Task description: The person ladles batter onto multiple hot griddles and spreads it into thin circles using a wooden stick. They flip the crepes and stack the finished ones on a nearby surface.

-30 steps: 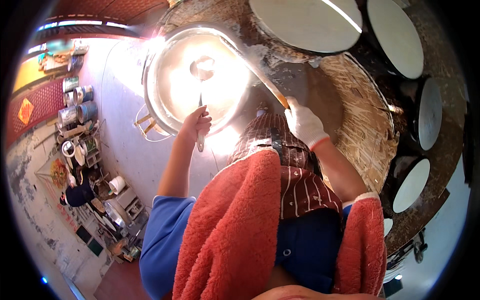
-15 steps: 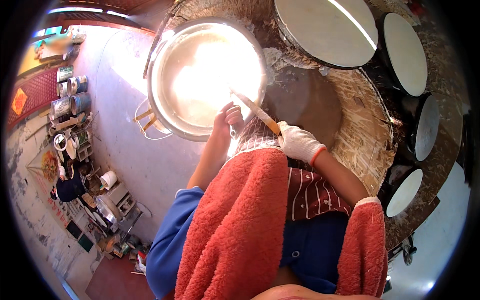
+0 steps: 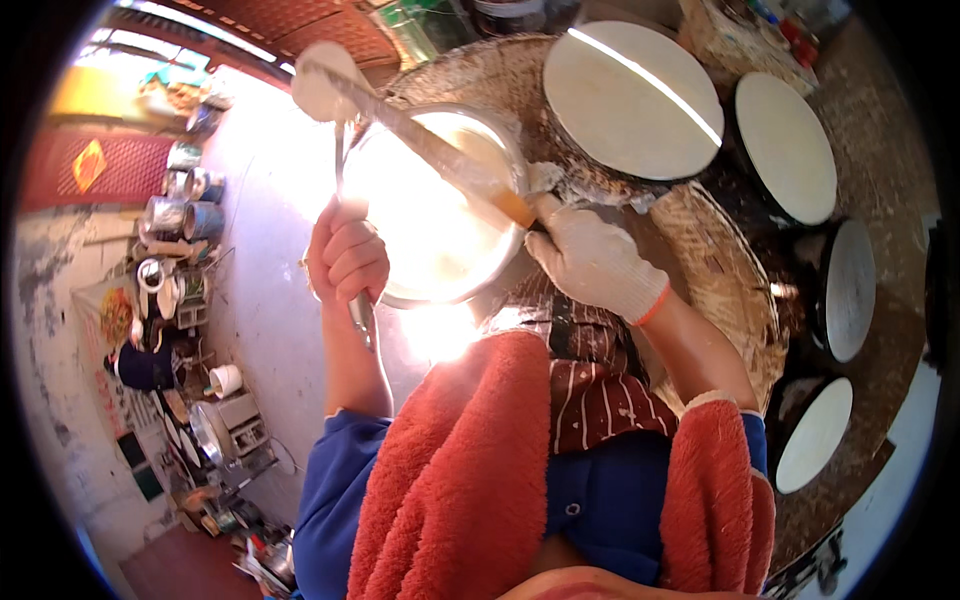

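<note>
My bare left hand (image 3: 348, 250) is closed around the metal handle of a ladle (image 3: 318, 92), held upright with its bowl coated in pale batter. My right hand (image 3: 597, 258), in a white knitted glove with an orange cuff, grips the yellow end of a long flat spatula (image 3: 432, 148). The spatula slants up to the left, its far end lying across the ladle's bowl. Beneath both tools stands a big round metal pot (image 3: 514, 160) of pale batter, washed out by glare.
Several round griddles curve along my right, among them a large pale-topped one (image 3: 625, 120) and a smaller one (image 3: 787, 150). A batter-splashed round wooden surface (image 3: 722, 270) surrounds a brown hollow. Far left, paint-like cans (image 3: 168, 215) and clutter line the wall, with a white bucket (image 3: 226, 379).
My left hand has risen and moved left, bringing the ladle into view above the pot. The spatula has swung up and left across the ladle's bowl. My view has shifted.
</note>
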